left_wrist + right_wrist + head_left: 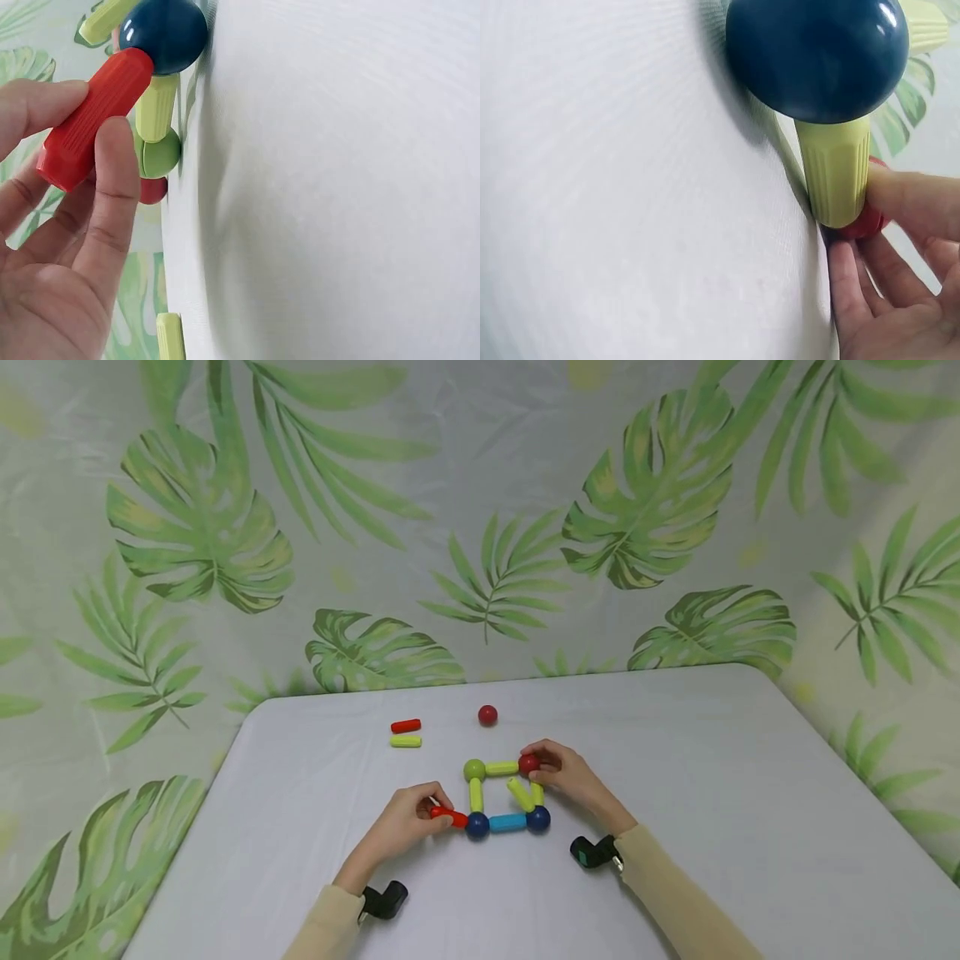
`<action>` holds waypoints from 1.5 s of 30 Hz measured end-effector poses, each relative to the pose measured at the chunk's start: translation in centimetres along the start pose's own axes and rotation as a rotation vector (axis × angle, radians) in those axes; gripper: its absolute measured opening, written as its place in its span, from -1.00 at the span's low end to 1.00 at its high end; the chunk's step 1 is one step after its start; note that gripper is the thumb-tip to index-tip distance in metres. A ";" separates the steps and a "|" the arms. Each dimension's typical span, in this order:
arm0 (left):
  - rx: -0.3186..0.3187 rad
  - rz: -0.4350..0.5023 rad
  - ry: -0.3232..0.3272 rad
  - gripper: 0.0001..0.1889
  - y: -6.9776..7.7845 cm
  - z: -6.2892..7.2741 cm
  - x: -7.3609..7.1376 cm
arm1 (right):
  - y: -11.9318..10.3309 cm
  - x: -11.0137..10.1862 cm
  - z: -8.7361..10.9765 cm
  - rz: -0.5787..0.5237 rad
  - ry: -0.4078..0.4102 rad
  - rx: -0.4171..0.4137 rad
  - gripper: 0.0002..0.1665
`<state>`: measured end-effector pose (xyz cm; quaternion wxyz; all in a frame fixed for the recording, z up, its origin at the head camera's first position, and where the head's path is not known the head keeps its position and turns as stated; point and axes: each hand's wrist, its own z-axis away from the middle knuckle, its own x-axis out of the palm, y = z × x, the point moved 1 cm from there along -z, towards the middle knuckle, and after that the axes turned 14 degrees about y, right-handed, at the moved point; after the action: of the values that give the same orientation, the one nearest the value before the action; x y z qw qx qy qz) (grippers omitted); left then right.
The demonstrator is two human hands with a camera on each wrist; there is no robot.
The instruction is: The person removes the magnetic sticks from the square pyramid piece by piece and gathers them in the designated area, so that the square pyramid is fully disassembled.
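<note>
Two beige sleeves reach in from the bottom edge, each with a small black wrist camera, over a white counter. Our left hand pinches a red stick between thumb and fingers. Its long axis runs mostly sideways, the inner end meeting the left blue ball, the outer end raised off the counter. That meeting of end and ball, just right of our left fingertips, is what we judge matters most; our left hand is the nearer. Our right hand has thumb and fingers closed around the corner red ball, at the frame's far right corner. The other corners are a green ball and the right blue ball, from which a slanted yellow stick leans up and inward. Beyond lie a loose red ball, a loose red stick and a loose yellow stick.

The right wrist view mostly hides the corner red ball behind a side stick; the left wrist view cuts off the left blue ball at the top. We cannot tell how firmly the held stick is joined.
</note>
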<state>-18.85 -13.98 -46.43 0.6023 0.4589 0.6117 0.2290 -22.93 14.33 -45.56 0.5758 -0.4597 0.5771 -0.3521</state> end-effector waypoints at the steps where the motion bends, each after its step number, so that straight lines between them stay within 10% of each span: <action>1: -0.003 0.006 0.005 -0.92 0.0 -0.1 0.0 | -0.5 -0.2 0.2 0.003 -0.010 0.002 -0.61; 17: 0.125 -0.185 0.040 -0.82 1.0 -1.3 0.6 | 2.9 0.2 -1.6 0.079 0.043 -0.021 -0.70; 26: -0.111 0.100 0.292 -0.85 -0.9 -2.2 -2.8 | 2.8 0.1 -1.7 0.064 0.009 -0.022 -0.67; 33: -0.268 -0.032 0.486 -0.85 -3.9 -4.5 -4.3 | 2.5 0.0 -1.4 0.150 0.037 0.007 -0.65; 39: -0.310 -0.142 0.504 -0.85 -5.4 -6.5 -4.5 | 2.5 0.1 -1.5 0.202 0.064 0.019 -0.68; 45: -0.229 -0.238 0.505 -0.86 -5.6 -7.5 -4.6 | 2.3 0.3 -1.4 0.248 0.076 -0.002 -0.66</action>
<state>-28.20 -18.44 -47.40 0.5019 0.2414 0.7617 0.3312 -24.62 14.68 -47.71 0.5921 -0.3716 0.6514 -0.2949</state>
